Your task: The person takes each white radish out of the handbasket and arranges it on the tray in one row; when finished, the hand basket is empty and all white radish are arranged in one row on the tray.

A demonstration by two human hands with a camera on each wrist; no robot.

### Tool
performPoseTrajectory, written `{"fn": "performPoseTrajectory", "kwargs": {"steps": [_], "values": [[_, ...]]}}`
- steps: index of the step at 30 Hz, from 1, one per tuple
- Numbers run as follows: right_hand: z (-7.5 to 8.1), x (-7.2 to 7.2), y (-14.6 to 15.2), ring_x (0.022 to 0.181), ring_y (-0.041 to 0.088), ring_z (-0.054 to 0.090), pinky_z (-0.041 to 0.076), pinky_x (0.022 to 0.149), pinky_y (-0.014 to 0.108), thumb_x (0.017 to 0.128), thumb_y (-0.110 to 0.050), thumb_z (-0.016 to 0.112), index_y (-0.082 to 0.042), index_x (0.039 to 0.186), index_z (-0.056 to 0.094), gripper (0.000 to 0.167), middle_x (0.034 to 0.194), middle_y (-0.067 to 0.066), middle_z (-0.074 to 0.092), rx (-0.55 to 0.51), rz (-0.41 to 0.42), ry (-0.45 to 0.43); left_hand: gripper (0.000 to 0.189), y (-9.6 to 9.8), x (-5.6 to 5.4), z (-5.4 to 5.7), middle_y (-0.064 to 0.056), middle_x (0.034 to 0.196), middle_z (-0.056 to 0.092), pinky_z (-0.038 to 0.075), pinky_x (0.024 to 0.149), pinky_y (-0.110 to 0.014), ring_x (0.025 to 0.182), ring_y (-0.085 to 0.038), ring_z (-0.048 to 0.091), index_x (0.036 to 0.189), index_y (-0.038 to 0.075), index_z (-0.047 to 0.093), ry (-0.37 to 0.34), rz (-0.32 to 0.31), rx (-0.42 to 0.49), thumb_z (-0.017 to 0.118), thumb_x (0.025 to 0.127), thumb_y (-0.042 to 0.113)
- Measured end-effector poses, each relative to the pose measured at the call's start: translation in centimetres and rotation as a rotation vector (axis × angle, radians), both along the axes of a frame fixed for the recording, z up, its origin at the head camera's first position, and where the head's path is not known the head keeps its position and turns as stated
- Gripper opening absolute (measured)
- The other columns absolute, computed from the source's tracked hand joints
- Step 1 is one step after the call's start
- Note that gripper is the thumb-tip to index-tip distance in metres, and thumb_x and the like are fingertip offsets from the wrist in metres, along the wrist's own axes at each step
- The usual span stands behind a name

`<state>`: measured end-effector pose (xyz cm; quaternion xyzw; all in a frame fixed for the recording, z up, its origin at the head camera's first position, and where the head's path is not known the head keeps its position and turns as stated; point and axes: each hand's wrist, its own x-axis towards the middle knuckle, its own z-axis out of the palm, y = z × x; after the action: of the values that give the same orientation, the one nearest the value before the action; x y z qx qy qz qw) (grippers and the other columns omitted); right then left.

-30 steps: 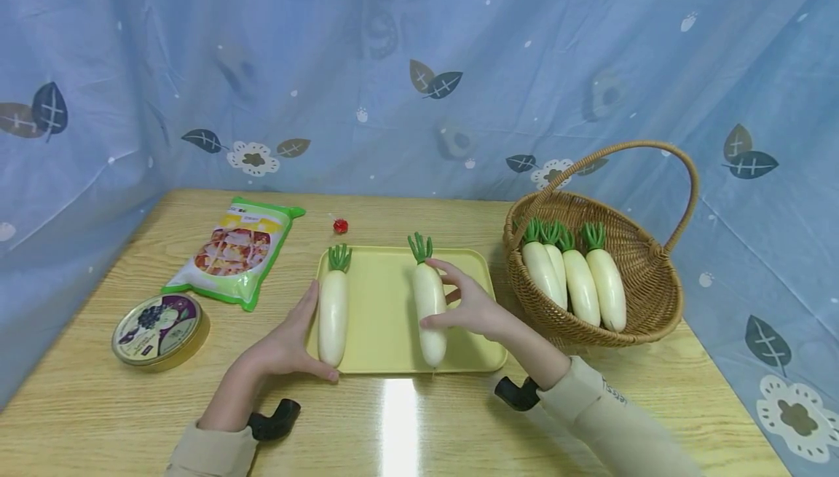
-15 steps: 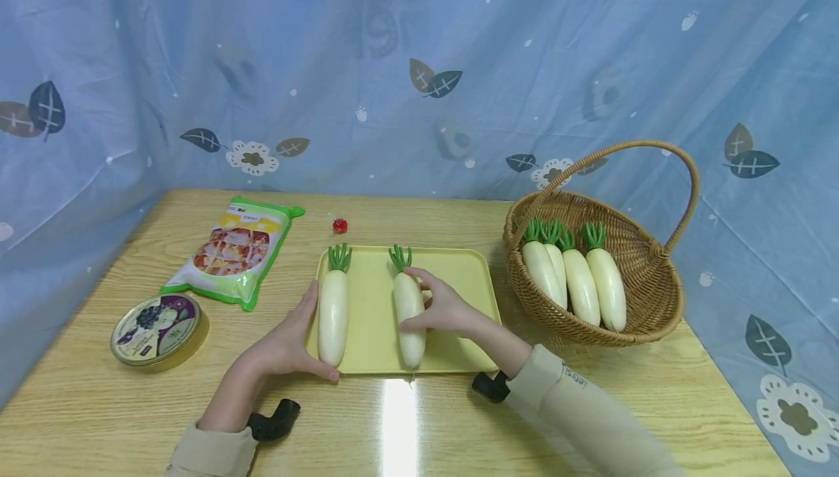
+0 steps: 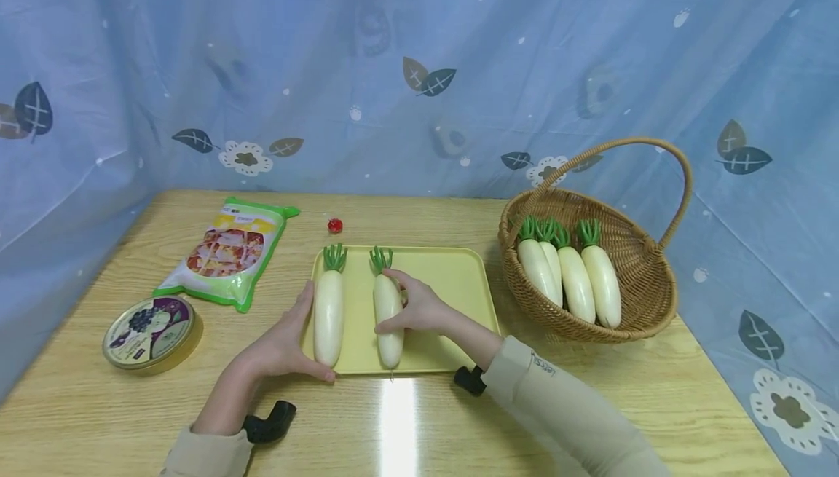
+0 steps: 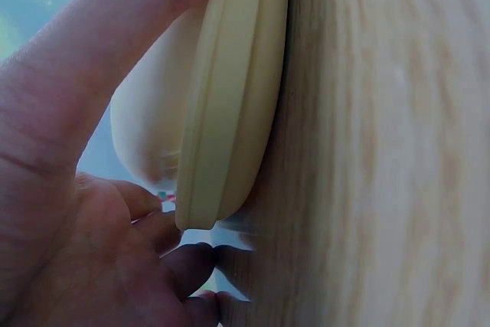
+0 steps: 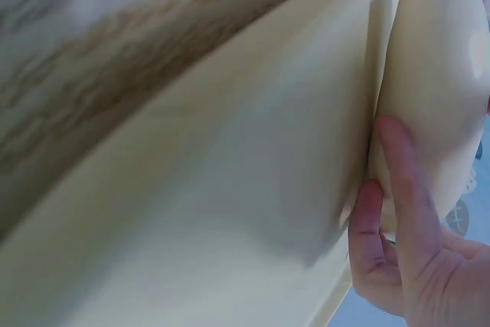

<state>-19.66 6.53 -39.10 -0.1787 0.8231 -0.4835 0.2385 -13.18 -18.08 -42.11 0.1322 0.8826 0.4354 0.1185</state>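
Note:
Two white radishes with green tops are at the yellow tray (image 3: pixel 432 309). One white radish (image 3: pixel 329 317) lies along the tray's left side. My left hand (image 3: pixel 288 342) rests against the tray's front left corner, thumb along the front rim and fingers spread along the left side. My right hand (image 3: pixel 419 307) holds the other white radish (image 3: pixel 390 306), a short gap to the right of the first one. In the right wrist view its fingers (image 5: pixel 402 166) press on the held radish (image 5: pixel 440 59), low over the tray; whether the radish touches the tray is unclear.
A wicker basket (image 3: pixel 655 302) with several white radishes stands at the right, its handle raised. On the left lie a green-edged food bag (image 3: pixel 229 251) and a round tin (image 3: pixel 151 335). A small red object (image 3: pixel 335 225) sits behind the tray.
My right hand has moved left with its radish, bringing it nearer the first radish. My left hand stays at the tray corner. The head view has shifted slightly.

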Motion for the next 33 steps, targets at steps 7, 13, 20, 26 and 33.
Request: {"fn": "performPoseTrajectory", "kwargs": {"steps": [7,13,20,26,33], "values": [[0.2,0.0,-1.3,0.089,0.02,0.055,0.051,0.069,0.028,0.063,-0.015,0.084,-0.011,0.144,0.028,0.098,0.122,0.016,0.045,0.072,0.028,0.082,0.146,-0.2,0.1,0.2,-0.027,0.148,-0.01,0.008,0.102,-0.062,0.132,-0.048,-0.002,0.142,-0.001,-0.014,0.001,-0.003,0.011,0.089,0.047,0.038],[0.2,0.1,-2.5,0.104,0.021,0.05,0.046,0.084,0.032,0.061,-0.018,0.085,-0.012,0.143,0.029,0.1,0.125,0.013,0.048,0.11,0.026,0.12,0.146,-0.2,0.2,0.3,-0.028,0.147,-0.009,0.009,0.101,-0.064,0.132,-0.049,-0.001,0.142,-0.002,-0.015,0.008,-0.011,0.013,0.089,0.048,0.037],[0.4,0.3,-3.8,0.117,0.023,0.045,0.039,0.096,0.035,0.062,-0.02,0.085,-0.012,0.144,0.027,0.101,0.134,0.011,0.043,0.109,0.02,0.11,0.148,0.0,-0.1,-0.1,-0.028,0.147,-0.008,0.011,0.102,-0.061,0.132,-0.047,0.001,0.142,-0.002,-0.015,0.024,-0.014,0.006,0.088,0.046,0.042],[0.3,0.4,-4.8,0.121,0.025,0.042,0.037,0.099,0.037,0.062,-0.021,0.085,-0.01,0.144,0.027,0.101,0.139,0.012,0.04,0.127,0.033,0.135,0.149,-0.1,-0.1,-0.1,-0.028,0.148,-0.008,0.012,0.104,-0.058,0.134,-0.044,0.002,0.142,-0.002,-0.016,0.034,-0.021,0.035,0.089,0.045,0.04],[0.6,0.4,-5.6,0.118,0.023,0.044,0.036,0.099,0.034,0.063,-0.026,0.084,-0.007,0.144,0.024,0.103,0.136,0.013,0.042,0.176,0.066,0.166,0.149,-0.2,-0.1,0.0,-0.025,0.149,-0.009,0.012,0.105,-0.057,0.135,-0.041,0.002,0.142,0.002,-0.017,0.037,-0.027,0.066,0.089,0.045,0.039]]}}
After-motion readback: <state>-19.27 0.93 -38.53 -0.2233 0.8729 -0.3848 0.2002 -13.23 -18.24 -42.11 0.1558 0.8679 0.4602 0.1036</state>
